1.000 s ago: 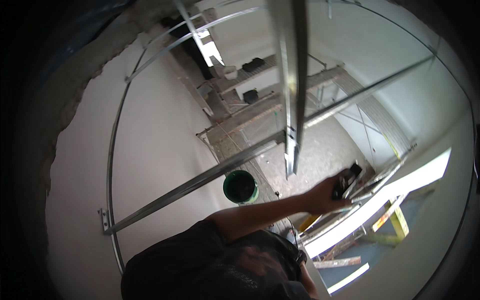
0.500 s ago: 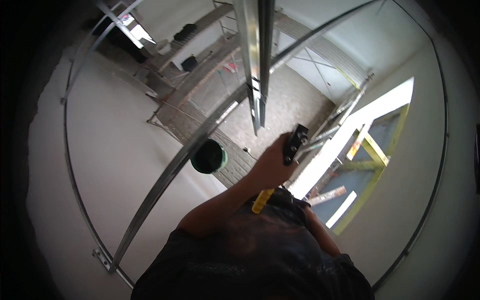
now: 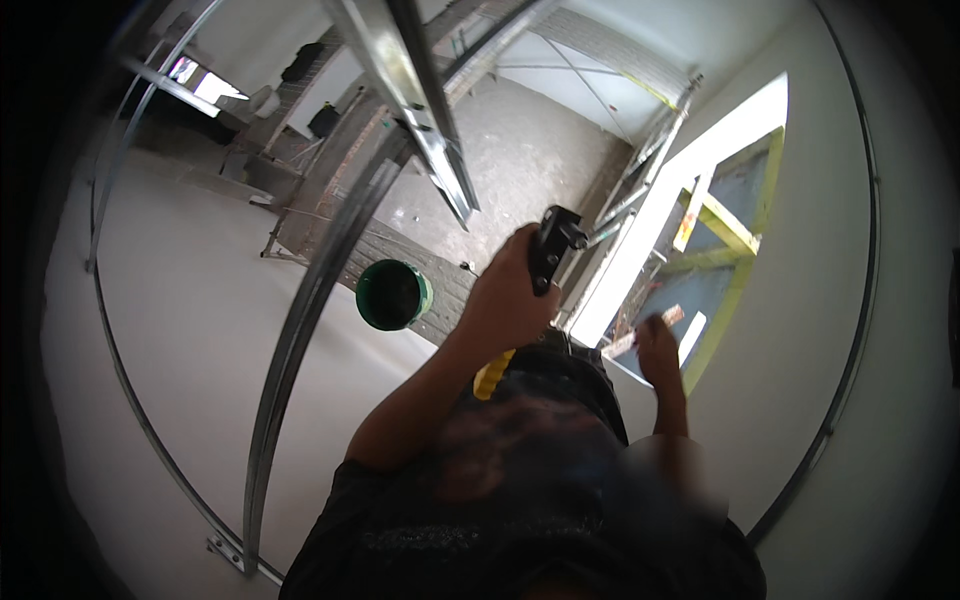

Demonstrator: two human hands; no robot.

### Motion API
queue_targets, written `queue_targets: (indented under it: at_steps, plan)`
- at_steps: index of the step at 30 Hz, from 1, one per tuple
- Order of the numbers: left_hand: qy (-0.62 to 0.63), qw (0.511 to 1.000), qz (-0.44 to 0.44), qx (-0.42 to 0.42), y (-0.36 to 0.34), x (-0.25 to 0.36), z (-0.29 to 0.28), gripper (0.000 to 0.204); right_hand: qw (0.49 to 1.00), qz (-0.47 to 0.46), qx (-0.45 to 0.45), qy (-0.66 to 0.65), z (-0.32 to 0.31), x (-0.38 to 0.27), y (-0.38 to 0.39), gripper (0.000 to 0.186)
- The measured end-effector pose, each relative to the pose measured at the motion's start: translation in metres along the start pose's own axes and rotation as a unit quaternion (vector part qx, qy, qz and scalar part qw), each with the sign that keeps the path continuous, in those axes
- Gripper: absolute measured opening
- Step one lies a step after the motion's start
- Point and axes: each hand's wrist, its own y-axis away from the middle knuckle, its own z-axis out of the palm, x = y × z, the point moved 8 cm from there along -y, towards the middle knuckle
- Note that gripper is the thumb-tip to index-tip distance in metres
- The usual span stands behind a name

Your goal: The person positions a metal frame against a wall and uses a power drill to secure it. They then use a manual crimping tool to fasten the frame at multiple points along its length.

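Observation:
My left hand [image 3: 508, 300] is closed round a black hand tool [image 3: 552, 252] with a bolted metal head, held in front of my waist. Below that hand, a ribbed yellow handle [image 3: 493, 375] shows; whether it belongs to the same tool I cannot tell. My right hand [image 3: 658, 350] is raised to the right of my body, in front of the window opening, its fingers too small and dark to make out. Ahead of my left hand hangs a shiny metal stud [image 3: 405, 95], touched by neither hand. It meets a long metal channel [image 3: 310, 300].
A green bucket [image 3: 394, 295] stands on planks [image 3: 450, 290] below. Scaffold rails [image 3: 660, 150] run along the right near a window opening with yellowish boards [image 3: 728, 225]. A thin metal track [image 3: 868, 250] follows the right wall; another bracket [image 3: 228, 552] sits low on the left.
My right hand has come up from beside my waist into plain sight. My left hand still grips the black tool. The whole view has shifted, with the stud and bucket now farther left.

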Motion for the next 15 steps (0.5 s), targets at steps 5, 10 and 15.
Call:
queue_targets:
  at_steps: [5, 10, 15]
  plan:
    - [-0.066, 0.998, 0.006, 0.012, 0.001, 0.011, 0.010, 0.061, 0.947, -0.240, 0.021, -0.212, -0.059, -0.226, 0.024, 0.017]
    - [-0.077, 0.997, -0.006, 0.006, 0.006, 0.020, 0.011, 0.063, 0.953, -0.256, 0.030, -0.157, -0.061, -0.250, 0.011, 0.021]
    - [-0.084, 0.996, -0.004, 0.040, 0.007, 0.018, 0.006, 0.063, 0.955, -0.237, 0.038, -0.173, -0.059, -0.254, 0.007, 0.020]
